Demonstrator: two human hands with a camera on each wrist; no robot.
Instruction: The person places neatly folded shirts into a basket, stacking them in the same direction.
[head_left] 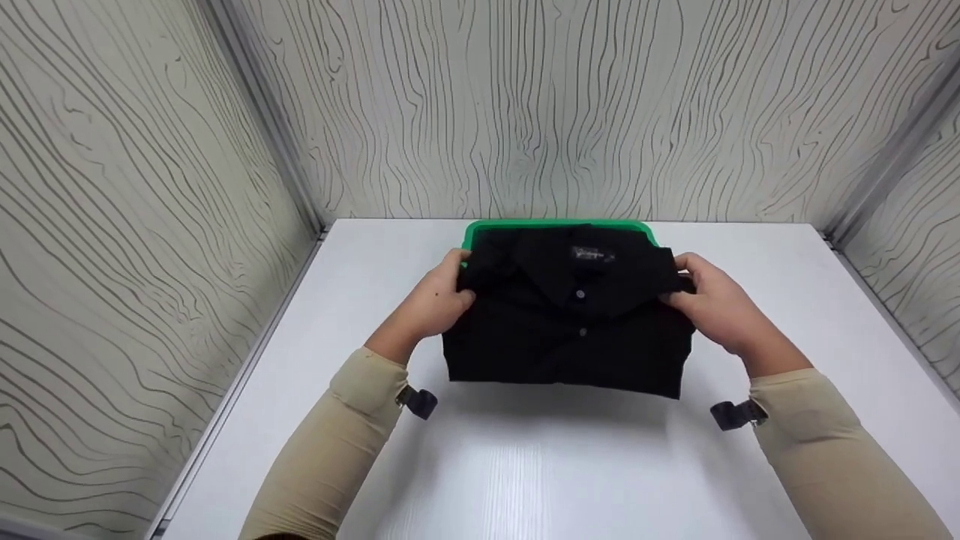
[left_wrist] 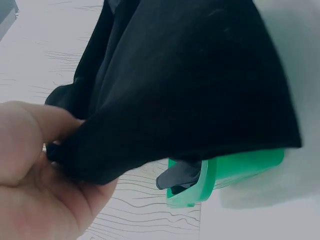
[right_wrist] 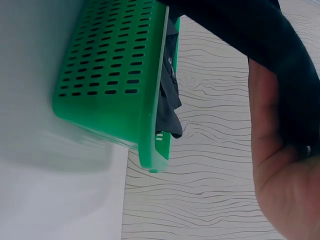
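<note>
A folded black collared shirt (head_left: 525,337) hangs above the table, its collar and label facing up. My left hand (head_left: 442,296) pinches its left edge between thumb and fingers; the left wrist view shows that hand (left_wrist: 55,165) gripping the dark cloth (left_wrist: 190,85). On the opposite edge my right hand (head_left: 712,300) grips the shirt, thumb on top. In the right wrist view the right hand (right_wrist: 280,165) is partly covered by the cloth (right_wrist: 295,75). Behind and below the shirt stands a green basket (right_wrist: 105,110) with slotted sides, dark cloth (right_wrist: 168,95) inside it.
The basket's green rim (head_left: 555,223) shows at the back of the white table (head_left: 487,465). Wood-patterned panels (head_left: 480,105) enclose the table at the back and sides. Dark wrist cameras (head_left: 420,403) are strapped to both forearms.
</note>
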